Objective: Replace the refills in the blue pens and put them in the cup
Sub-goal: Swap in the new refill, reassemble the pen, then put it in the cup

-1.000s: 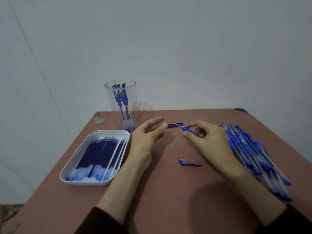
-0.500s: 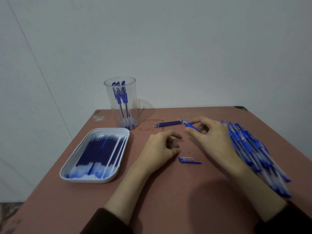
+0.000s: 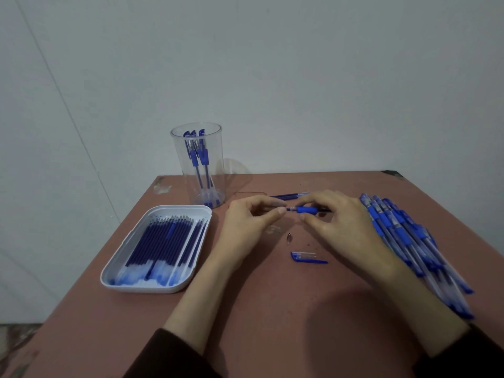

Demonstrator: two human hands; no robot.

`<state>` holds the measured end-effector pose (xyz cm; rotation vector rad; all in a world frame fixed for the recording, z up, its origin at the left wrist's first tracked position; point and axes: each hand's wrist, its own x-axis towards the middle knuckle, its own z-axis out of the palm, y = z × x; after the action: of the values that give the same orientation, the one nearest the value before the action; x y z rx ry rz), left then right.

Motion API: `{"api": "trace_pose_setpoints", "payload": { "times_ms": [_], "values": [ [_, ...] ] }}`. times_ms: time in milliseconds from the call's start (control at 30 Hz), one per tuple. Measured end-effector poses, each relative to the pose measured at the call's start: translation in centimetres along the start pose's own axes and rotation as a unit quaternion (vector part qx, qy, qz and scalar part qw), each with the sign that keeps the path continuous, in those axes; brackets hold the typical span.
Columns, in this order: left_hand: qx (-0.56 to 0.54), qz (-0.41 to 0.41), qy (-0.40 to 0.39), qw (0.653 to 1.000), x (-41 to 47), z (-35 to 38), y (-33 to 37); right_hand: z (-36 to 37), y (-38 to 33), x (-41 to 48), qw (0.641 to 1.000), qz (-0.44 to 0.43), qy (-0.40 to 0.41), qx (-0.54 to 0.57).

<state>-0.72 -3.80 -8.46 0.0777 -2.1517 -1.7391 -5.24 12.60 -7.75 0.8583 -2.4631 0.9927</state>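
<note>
My right hand (image 3: 338,225) holds a blue pen (image 3: 306,210) by its rubber grip, level above the table's middle. My left hand (image 3: 249,222) pinches the pen's tip end between thumb and forefinger. A blue pen cap (image 3: 305,257) lies on the table just in front of my hands, with a small metal tip piece (image 3: 289,237) beside it. A clear cup (image 3: 200,165) at the back holds a few blue pens. A white tray (image 3: 131,279) on the left is full of blue refills. A pile of blue pens (image 3: 409,241) lies on the right.
A few used refills (image 3: 289,196) lie behind my hands, close to the cup. The reddish-brown table (image 3: 259,323) stands against a pale wall; its left edge runs just past the tray.
My left hand rose from the table and came to the pen's tip end. My right hand turned the pen level and drew it slightly toward me.
</note>
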Motion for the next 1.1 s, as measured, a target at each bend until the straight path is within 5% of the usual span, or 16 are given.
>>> {"api": "trace_pose_setpoints", "payload": {
  "times_ms": [167, 300, 433, 833, 1100],
  "values": [
    [0.067, 0.027, 0.041, 0.997, 0.2, -0.5, -0.2, -0.6, 0.6, 0.2, 1.000, 0.012, 0.019, -0.016],
    [0.260, 0.145, 0.001, 0.955, -0.5, 0.0, 0.0, -0.2, 0.0, -0.1, 1.000, -0.003, -0.006, -0.030],
    [0.343, 0.204, 0.019, 0.917, -0.3, -0.6, -0.5, -0.1, 0.1, 0.0, 0.998, -0.002, -0.008, -0.056],
    [0.493, 0.092, 0.035, 0.865, 1.4, -6.1, 0.1, -1.3, 1.2, 1.0, 0.995, 0.073, 0.048, -0.042],
    [0.503, 0.088, -0.004, 0.860, 5.0, -0.3, -0.1, -0.1, 0.5, 0.6, 0.997, 0.064, 0.045, 0.023]
  ]
}}
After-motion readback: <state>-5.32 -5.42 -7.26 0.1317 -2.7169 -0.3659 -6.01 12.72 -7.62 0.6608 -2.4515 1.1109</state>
